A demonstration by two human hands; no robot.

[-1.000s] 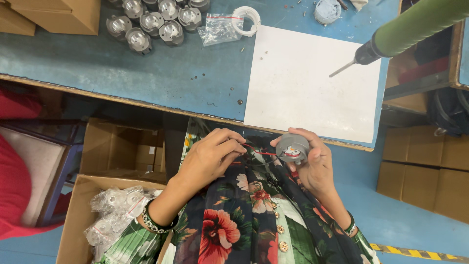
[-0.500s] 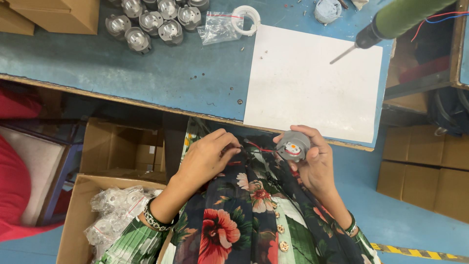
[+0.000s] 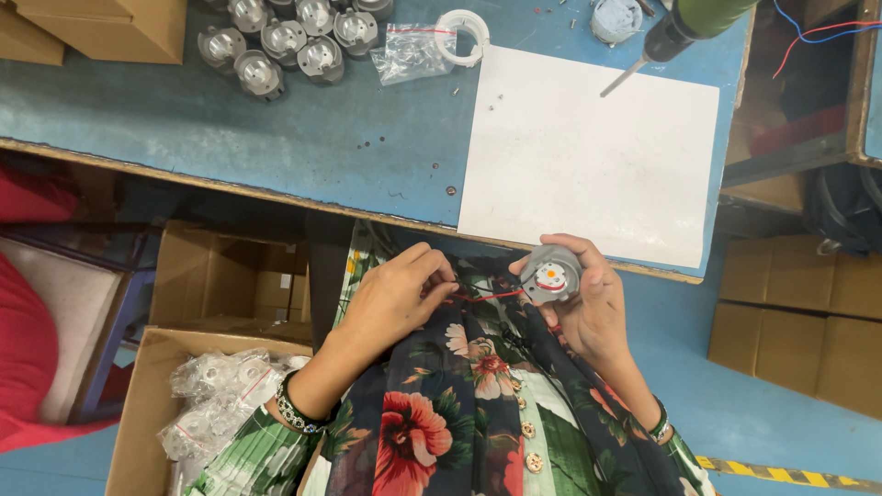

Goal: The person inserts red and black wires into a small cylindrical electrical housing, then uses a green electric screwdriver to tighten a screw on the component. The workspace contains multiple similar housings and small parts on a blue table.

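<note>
Right hand (image 3: 588,303) grips a small round grey motor (image 3: 551,276), face up, orange centre showing, held over the lap just below the counter (image 3: 276,138) edge. Over the last second the motor has tipped from side-on to face toward the camera and lifted slightly toward the counter's near edge

Left hand (image 3: 400,294) closed in a pinch on the red wire (image 3: 487,296) that runs from the motor at 9 o'clock; a dark wire seems to lie alongside it, hard to tell. The left hand has shifted little; the wire now looks drawn straighter between the two hands

Judgement: leads being pulled out and straightened, motor turned to show its face – looks like readying the part for work on the white sheet (image 3: 588,156), not yet set down

Screwdriver (image 3: 680,28) hangs at 1 o'clock over the sheet, tip down, untouched; it has swung a little in frame, likely head movement

Round metal housings (image 3: 285,37) grouped at 11 o'clock on the counter, clear bag (image 3: 409,53) and white ring (image 3: 462,35) beside them. Box of bagged parts (image 3: 211,404) at 8 o'clock by the left elbow
</note>
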